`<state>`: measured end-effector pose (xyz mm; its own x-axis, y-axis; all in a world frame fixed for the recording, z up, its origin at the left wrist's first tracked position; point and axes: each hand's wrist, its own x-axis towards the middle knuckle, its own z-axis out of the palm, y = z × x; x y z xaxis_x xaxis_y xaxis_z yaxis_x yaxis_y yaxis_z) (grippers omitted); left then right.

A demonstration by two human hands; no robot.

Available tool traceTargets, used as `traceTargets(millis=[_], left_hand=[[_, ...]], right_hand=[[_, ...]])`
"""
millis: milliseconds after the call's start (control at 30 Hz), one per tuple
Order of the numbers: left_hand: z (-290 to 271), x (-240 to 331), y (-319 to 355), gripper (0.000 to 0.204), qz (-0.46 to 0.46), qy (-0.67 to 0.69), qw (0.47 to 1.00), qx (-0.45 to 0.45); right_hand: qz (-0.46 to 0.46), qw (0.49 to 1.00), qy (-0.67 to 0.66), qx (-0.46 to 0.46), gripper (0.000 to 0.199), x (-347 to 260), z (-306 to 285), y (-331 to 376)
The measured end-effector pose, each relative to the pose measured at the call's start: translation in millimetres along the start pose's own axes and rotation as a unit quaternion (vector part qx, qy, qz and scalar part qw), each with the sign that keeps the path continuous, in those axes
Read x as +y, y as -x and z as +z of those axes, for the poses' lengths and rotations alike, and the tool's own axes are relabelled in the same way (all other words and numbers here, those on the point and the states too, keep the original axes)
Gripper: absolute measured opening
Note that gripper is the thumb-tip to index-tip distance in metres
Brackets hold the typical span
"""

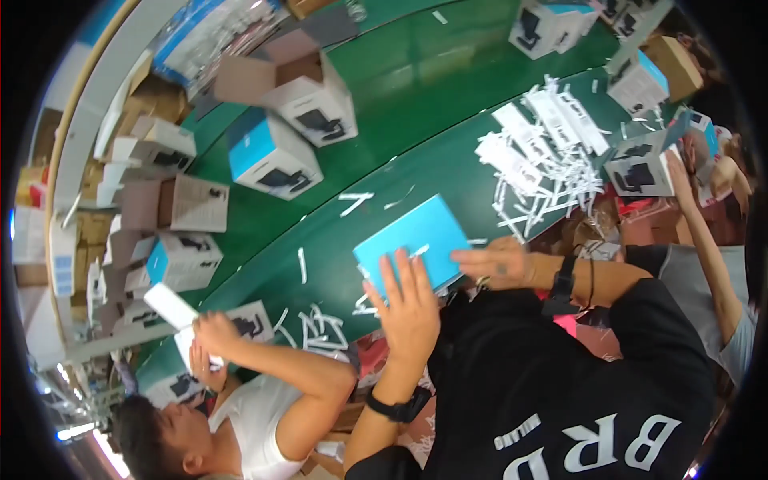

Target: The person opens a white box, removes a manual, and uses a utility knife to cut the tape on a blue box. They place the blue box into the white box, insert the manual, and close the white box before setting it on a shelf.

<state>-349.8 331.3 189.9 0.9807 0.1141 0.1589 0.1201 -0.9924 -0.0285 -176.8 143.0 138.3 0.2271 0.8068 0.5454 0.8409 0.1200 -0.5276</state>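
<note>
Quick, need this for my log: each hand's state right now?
Left hand: open, fingers extended on the blue-topped box.
Right hand: fingers extended at the box's right edge; whether it grips can't be told.

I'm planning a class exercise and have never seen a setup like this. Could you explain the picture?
There is no machine: a fisheye camera on a person's head looks down at their bare hands, so straight edges bend. The left hand rests, fingers extended, on a box's blue face; the right hand has its fingers at that face's right edge. On the green surface lie white strips and printed boxes. At left, a co-worker holds something white.
</note>
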Motion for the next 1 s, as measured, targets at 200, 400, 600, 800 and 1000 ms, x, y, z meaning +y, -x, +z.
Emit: traceTargets(millis=[200, 400, 600, 800, 1000], left_hand=[[-28, -12, -34, 0.1, 0.11, 0.032, 0.993, -0.037], [-44, -42, -93, 0.112, 0.061, 0.086, 0.99, -0.088], [-52, -70, -85, 0.108, 0.166, 0.14, 0.971, -0.098], [-56, -67, -103, 0.096, 0.092, 0.217, 0.97, -0.062], [-22, -40, -276, 0.097, -0.054, 0.168, 0.98, 0.091]], right_hand=[[-0.029, 0.993, 0.078, 0.085, 0.017, -20, 7, -22], [-0.019, 0.99, 0.085, 0.114, 0.019, -22, 7, -40], [0.027, 0.993, -0.074, 0.084, 0.017, -1, -24, -37], [0.578, 0.72, -0.243, 0.298, 0.02, 61, -81, 29], [0.616, 0.749, -0.187, 0.154, 0.03, 137, -109, 110]])
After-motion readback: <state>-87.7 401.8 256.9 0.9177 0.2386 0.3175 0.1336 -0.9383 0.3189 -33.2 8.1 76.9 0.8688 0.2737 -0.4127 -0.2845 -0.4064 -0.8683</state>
